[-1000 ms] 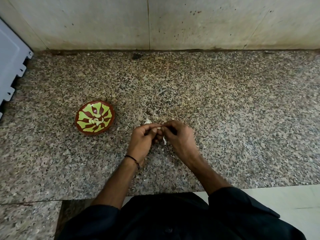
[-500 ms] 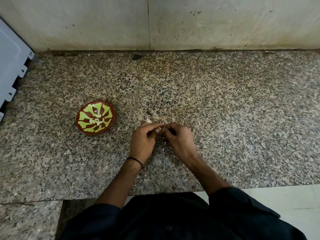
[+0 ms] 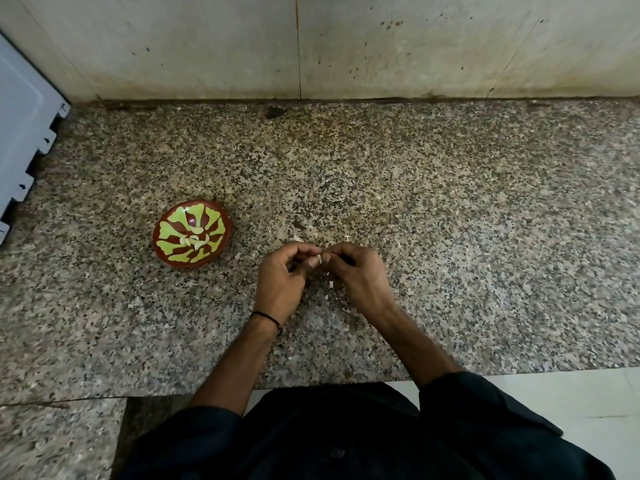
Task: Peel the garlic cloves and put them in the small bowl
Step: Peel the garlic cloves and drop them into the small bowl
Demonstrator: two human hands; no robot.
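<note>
Red-and-green small bowl (image 3: 172,221) with peeled garlic cloves (image 3: 194,241) inside

No text to read.
The small bowl (image 3: 192,239) bears only a red and yellow-green painted pattern; the grey panel (image 3: 24,133) to its left shows no legible marking.

Small bowl (image 3: 157,237) on the counter (image 3: 485,237), wall (image 3: 415,46) behind.
Peeled cloves (image 3: 194,241) lie in the bowl. To its right, nearer the counter's front edge, the left hand (image 3: 280,278) and right hand (image 3: 360,275) meet, pinching a garlic clove (image 3: 325,259) between them.
</note>
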